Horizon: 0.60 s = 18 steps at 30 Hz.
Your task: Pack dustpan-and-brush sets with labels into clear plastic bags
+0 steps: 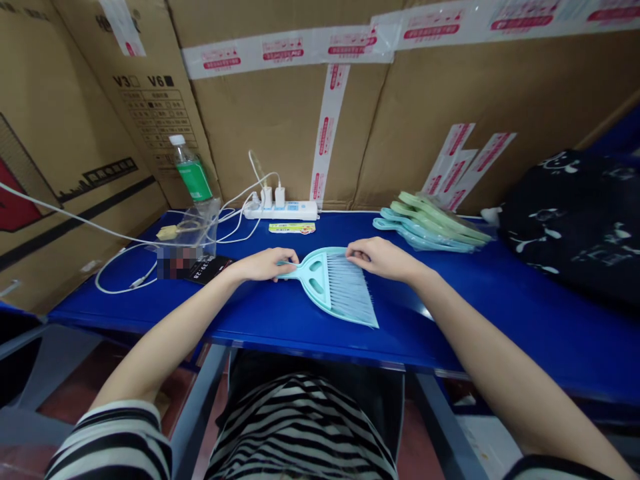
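Observation:
A light-blue hand brush lies over a matching dustpan on the blue table, its pale bristles pointing right. My left hand is closed around the handle end at the left. At the far corner of the bristles, the curled fingers of my right hand pinch the bristle tips or the pan edge; which of them cannot be made out. Much of the dustpan is hidden under the brush.
Green and blue dustpan sets in clear plastic lie at the back right, beside a black patterned bag. Behind stand a white power strip with cables, a bottle and a cardboard wall. A phone lies left.

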Tool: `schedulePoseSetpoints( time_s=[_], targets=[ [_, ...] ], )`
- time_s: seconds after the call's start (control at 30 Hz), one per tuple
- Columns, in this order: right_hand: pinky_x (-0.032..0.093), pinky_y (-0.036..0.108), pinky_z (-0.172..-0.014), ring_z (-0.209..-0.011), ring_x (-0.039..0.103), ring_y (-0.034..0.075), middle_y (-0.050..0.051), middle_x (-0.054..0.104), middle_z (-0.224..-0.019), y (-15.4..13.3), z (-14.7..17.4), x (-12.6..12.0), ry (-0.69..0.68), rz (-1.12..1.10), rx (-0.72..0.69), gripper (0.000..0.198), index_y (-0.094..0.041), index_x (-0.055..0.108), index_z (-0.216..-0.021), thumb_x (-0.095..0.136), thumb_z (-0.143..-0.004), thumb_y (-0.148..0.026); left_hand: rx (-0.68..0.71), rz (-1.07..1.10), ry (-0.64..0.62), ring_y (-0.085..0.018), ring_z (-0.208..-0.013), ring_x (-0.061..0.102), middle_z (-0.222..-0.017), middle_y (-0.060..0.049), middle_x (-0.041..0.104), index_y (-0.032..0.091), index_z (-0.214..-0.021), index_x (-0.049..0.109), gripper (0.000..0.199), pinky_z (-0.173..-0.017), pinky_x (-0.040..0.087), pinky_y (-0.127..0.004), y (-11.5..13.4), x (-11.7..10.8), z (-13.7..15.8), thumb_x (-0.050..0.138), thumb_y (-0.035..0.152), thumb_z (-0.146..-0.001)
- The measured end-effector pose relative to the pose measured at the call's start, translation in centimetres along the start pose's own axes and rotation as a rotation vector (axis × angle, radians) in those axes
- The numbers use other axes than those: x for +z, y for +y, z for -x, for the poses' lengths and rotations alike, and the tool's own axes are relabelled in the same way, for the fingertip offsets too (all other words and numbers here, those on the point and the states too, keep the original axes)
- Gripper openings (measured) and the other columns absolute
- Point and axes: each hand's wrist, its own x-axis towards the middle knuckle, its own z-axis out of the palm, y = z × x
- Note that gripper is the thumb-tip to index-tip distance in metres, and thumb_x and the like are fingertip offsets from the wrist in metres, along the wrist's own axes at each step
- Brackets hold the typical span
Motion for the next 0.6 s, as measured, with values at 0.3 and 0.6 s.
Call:
schedulePoseSetpoints(
  time_s=[0.3, 0.6],
  targets=[
    [0.037, 0.027, -0.059, -0.06, 0.054, 0.016, 0.005, 0.064, -0.07, 1.1, 0.3, -0.6, 0.073, 0.041, 0.011, 0.015, -0.02, 0.062, -0.074, 0.049, -0.082, -0.019, 0.004, -0.015, 0.0, -0.01, -0.061, 0.052, -0.077, 0.001, 0.054, 0.017, -0.089, 0.055, 0.016, -0.055, 0.046, -0.021, 0.0, 0.0, 0.0, 0.047, 0.031, -0.086],
    [0.039, 0.026, -0.06, -0.06, 0.053, 0.015, 0.005, 0.063, -0.072, 0.3, -0.2, 0.5, 0.08, -0.063, -0.105, 0.016, -0.019, 0.059, -0.074, 0.048, -0.084, -0.02, -0.002, -0.006, -0.001, -0.01, -0.06, 0.052, -0.075, 0.001, 0.053, 0.017, -0.087, 0.055, 0.015, -0.056, 0.046, -0.021, 0.1, 0.0, 0.1, 0.047, 0.029, -0.086]
  ],
)
